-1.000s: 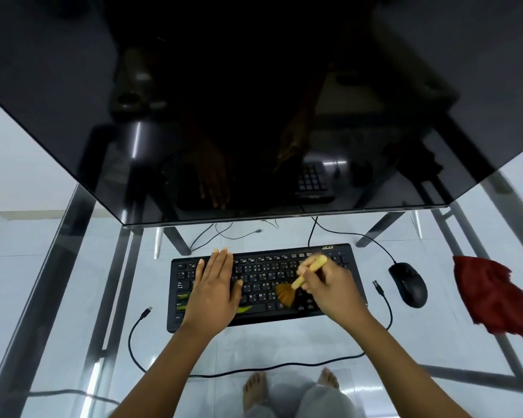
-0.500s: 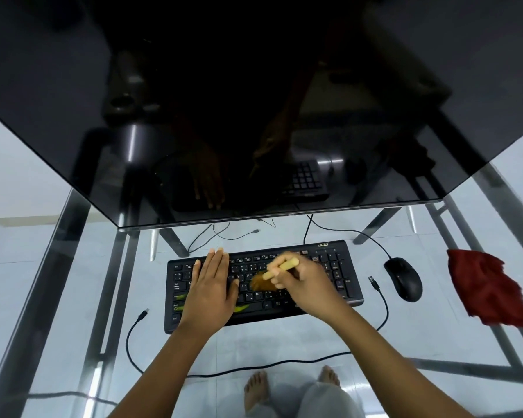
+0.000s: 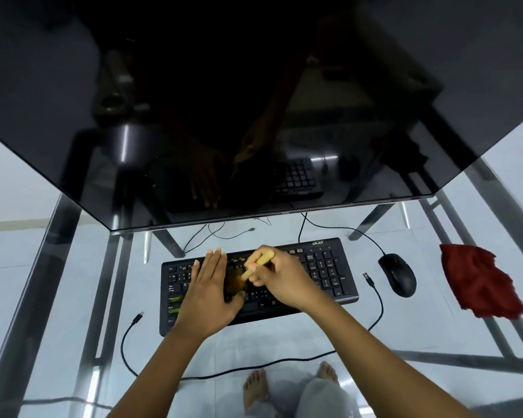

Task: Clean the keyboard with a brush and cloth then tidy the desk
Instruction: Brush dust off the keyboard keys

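A black keyboard (image 3: 326,268) lies on the glass desk under the monitor. My left hand (image 3: 210,292) rests flat on its left half, fingers spread, holding nothing. My right hand (image 3: 280,279) grips a small brush (image 3: 258,263) with a pale wooden handle; its brown bristles are blurred on the middle keys, right beside my left thumb. A crumpled red cloth (image 3: 480,285) lies at the desk's right side, apart from both hands.
A big dark monitor (image 3: 254,101) overhangs the far half of the desk. A black mouse (image 3: 397,274) sits right of the keyboard. A loose black cable (image 3: 375,300) loops along the front. The desk's metal frame (image 3: 465,357) and my bare feet show through the glass.
My right hand has swept the brush leftward across the keyboard, from the right-middle keys to beside my left thumb. My left hand has stayed flat on the keys.
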`<action>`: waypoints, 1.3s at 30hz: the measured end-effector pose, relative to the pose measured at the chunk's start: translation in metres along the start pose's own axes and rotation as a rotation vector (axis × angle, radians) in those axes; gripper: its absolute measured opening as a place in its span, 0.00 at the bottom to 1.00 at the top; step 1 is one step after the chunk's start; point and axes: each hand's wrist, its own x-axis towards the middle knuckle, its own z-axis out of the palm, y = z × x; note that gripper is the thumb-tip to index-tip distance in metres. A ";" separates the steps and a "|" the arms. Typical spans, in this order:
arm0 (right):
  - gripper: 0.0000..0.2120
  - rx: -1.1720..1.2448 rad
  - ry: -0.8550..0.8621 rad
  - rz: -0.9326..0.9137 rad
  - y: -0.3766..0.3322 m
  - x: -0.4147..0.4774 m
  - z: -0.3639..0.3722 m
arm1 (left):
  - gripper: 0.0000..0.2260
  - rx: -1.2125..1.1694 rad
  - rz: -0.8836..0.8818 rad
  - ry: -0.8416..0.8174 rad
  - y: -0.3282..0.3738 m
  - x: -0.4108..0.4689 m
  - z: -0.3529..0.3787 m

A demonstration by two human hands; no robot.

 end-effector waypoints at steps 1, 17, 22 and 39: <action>0.05 -0.035 0.053 -0.018 0.005 0.000 -0.003 | 0.42 0.003 0.015 -0.004 0.003 0.001 0.001; 0.04 -0.140 0.473 0.090 0.055 -0.033 -0.095 | 0.42 0.069 0.204 -0.074 0.085 0.041 0.031; 0.05 -0.030 0.348 0.140 0.064 -0.047 -0.101 | 0.51 0.102 0.189 -0.140 0.092 0.039 0.035; 0.07 -0.049 0.241 0.062 0.072 -0.082 -0.104 | 0.54 0.096 0.163 -0.176 0.096 0.039 0.032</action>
